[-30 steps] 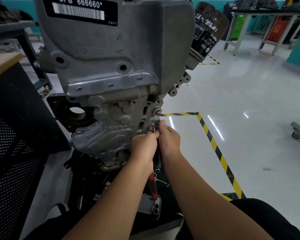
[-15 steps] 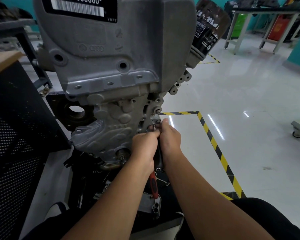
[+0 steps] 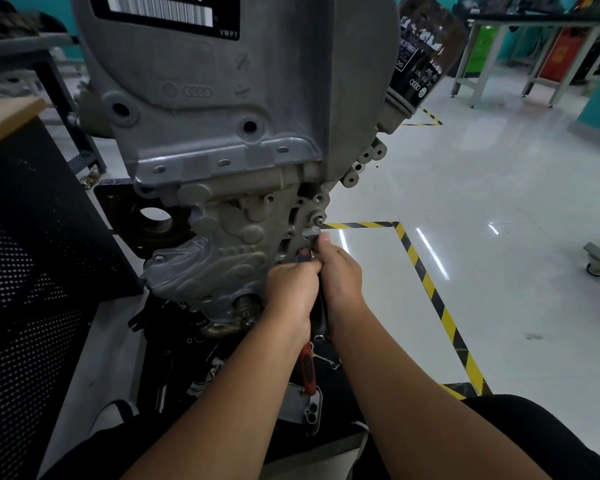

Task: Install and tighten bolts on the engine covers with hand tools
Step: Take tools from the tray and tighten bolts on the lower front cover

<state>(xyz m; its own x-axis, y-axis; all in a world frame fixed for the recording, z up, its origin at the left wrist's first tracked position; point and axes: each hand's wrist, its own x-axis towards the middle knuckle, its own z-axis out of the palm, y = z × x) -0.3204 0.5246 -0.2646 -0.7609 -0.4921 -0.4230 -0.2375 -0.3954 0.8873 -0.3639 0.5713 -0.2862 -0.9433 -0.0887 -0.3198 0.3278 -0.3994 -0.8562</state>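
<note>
Grey cast engine cover (image 3: 201, 265) stands upright, low on the engine. At its right edge both hands meet: left hand (image 3: 291, 289) curls round a small tool (image 3: 305, 255), right hand (image 3: 340, 278) grips a black handle (image 3: 322, 313). Black oil filter (image 3: 423, 53) juts upper right; striped tape (image 3: 430, 292) crosses the floor.

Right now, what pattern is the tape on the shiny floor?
Yellow and black diagonal stripes on the floor tape, seen best in the head view.

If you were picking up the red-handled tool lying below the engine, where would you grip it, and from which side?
Probably round the red handle, coming from the right: it lies nearly lengthwise toward the person, its upper end hidden under the left hand, and the left forearm crowds its other side.
</note>
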